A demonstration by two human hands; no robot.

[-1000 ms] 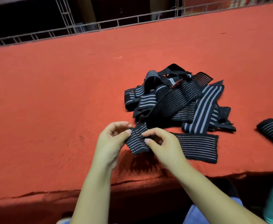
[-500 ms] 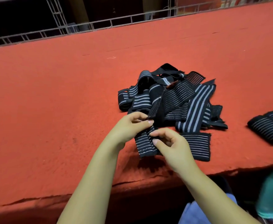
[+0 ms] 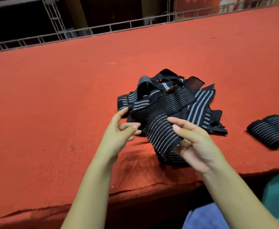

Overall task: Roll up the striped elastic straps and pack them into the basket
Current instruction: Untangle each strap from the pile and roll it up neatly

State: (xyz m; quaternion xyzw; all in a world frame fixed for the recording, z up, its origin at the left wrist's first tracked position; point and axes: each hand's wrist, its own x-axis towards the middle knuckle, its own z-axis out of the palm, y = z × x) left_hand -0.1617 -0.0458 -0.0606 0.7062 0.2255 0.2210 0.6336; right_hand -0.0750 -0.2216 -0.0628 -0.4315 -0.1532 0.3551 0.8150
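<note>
A heap of black elastic straps with grey stripes [image 3: 200, 103] lies on the red felt table [image 3: 52, 100]. One striped strap [image 3: 162, 134] is lifted off the near side of the heap. My right hand [image 3: 196, 146] holds it, thumb on top and fingers underneath, with the loose end hanging below. My left hand [image 3: 119, 131] is at the strap's left edge with its index finger raised; its thumb and fingertips reach the edge, but a pinch is not clear. A blurred teal container [image 3: 277, 195], possibly the basket, sits below the table edge at lower right.
Two or three rolled straps [image 3: 271, 131] lie side by side at the right edge of the table. A metal lattice rail [image 3: 102, 28] runs along the table's far side. The table's near edge [image 3: 135, 187] is frayed. Blue cloth [image 3: 203, 217] shows beneath it.
The strap end has come up off the table and now drapes over my right hand's fingers. My left hand has moved left to the strap's edge and its fingers have spread.
</note>
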